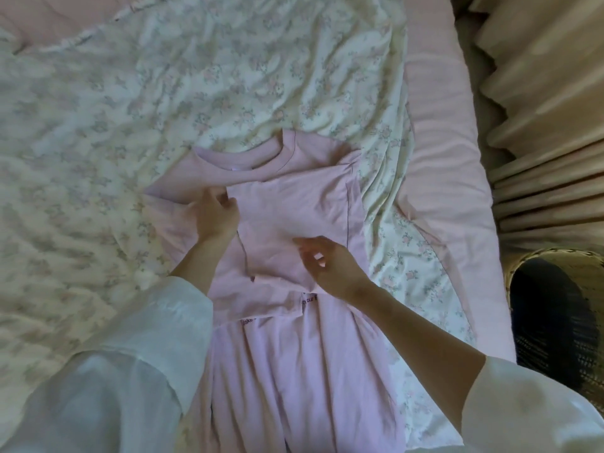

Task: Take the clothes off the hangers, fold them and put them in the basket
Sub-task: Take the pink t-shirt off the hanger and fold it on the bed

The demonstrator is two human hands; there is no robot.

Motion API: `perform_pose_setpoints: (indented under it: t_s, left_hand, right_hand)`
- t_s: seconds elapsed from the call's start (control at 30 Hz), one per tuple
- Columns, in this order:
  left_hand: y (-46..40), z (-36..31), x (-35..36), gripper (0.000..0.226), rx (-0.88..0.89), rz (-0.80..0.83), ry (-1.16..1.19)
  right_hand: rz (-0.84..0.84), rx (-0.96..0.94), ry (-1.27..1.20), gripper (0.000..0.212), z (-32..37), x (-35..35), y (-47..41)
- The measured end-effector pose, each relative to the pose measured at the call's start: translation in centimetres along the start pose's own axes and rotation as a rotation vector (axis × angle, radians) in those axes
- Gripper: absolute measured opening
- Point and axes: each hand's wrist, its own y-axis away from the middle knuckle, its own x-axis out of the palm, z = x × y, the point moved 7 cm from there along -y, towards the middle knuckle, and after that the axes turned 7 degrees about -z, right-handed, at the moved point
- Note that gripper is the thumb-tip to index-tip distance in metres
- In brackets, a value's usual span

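A pale pink t-shirt (287,204) lies on the bed with its collar pointing away from me. Its right side and sleeve are folded inward over the chest. My left hand (215,214) pinches the corner of that folded flap near the shirt's left shoulder. Lower on the flap, my right hand (327,259) hovers with its fingers loosely spread, fingertips at the fabric. The shirt's lower part (304,371) runs toward me between my white sleeves. A woven basket (523,266) with dark cloth inside stands at the right edge of the bed.
A crumpled floral duvet (163,109) covers most of the bed. A pink sheet (444,158) shows along the right side. Beige pleated curtains (539,109) hang beyond the bed on the right.
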Motion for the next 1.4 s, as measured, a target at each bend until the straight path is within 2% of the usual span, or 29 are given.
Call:
perform_pose_setpoints:
  t_s: [0.17,0.27,0.37,0.47,0.57,0.67,0.77,0.87,0.93,1.0,1.07,1.13,1.2,1.4]
  left_hand:
    - [-1.4,1.8,-2.2,0.053,-0.042,-0.049,-0.320]
    - [-2.9,3.1,-2.6,0.074,-0.001,0.030,-0.473]
    - [-5.0,4.3,-2.8,0.094,-0.026,0.130,-0.462]
    - [-6.8,4.7,-2.9,0.113,-0.110,0.218,-0.425]
    - [-7.7,4.2,-2.5,0.118,-0.054,0.283,-0.539]
    - [-8.4,3.7,-2.8,0.116,0.015,0.250,-0.596]
    - [-9.0,4.3,-3.3,0.105,-0.026,0.261,-0.499]
    - [-8.9,4.9,-3.4,0.098,-0.059,0.296,-0.442]
    - [-8.8,4.5,-3.3,0.082,-0.035,0.318,-0.361]
    - [-8.7,3.5,-3.4,0.056,0.030,0.331,-0.252]
    - [-8.5,2.2,-3.9,0.034,0.113,0.286,-0.230]
    - [-8.1,0.5,-4.8,0.024,0.174,0.197,-0.209]
    - [-7.5,-1.3,-5.7,0.021,0.206,0.131,-0.174]
    - [-7.2,-4.5,-9.5,0.028,0.259,-0.006,-0.183]
  right_hand:
    - [-0.263,0.022,0.249,0.042,-0.8,-3.6,-4.5]
    - [-0.313,0.094,0.515,0.054,-1.0,-5.7,-7.7]
    - [-0.254,0.102,0.673,0.072,-0.5,-6.6,-10.8]
    - [-0.080,0.121,0.731,0.087,-0.4,-6.3,-13.6]
    - [0.029,0.151,0.775,0.100,-0.3,-5.4,-14.9]
    - [-0.011,0.160,0.812,0.102,0.8,-5.5,-15.5]
    - [-0.028,0.182,0.696,0.094,1.3,-5.7,-16.1]
    - [0.012,0.172,0.723,0.081,1.2,-5.0,-16.3]
    - [0.031,0.124,0.780,0.066,1.9,-4.5,-16.1]
    - [0.039,0.097,0.830,0.058,2.6,-4.4,-15.9]
    - [0.018,0.089,0.876,0.048,3.1,-4.6,-15.7]
    - [-0.039,0.060,0.871,0.034,4.1,-5.1,-15.6]
    - [-0.096,0.036,0.864,0.028,5.4,-6.1,-15.2]
    - [-0.220,-0.023,0.918,0.027,9.2,-9.9,-14.3]
